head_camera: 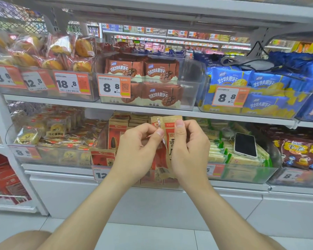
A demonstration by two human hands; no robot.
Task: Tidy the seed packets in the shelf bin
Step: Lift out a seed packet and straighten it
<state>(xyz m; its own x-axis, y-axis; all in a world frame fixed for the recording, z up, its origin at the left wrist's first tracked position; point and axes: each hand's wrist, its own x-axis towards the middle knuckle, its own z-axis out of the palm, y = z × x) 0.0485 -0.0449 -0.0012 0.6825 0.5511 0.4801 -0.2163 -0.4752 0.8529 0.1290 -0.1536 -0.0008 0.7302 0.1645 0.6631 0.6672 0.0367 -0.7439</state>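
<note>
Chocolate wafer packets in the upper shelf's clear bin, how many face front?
4: top left packet, top right packet, bottom left packet, partly behind the price tag, and bottom right packet. Others may be hidden behind.

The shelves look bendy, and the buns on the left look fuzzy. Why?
Head view: the wide-angle lens bows the shelf edge; the buns near the left border are smeared and soft; the seed packets pinched by the left hand and right hand look sharp and evenly lit.
</note>
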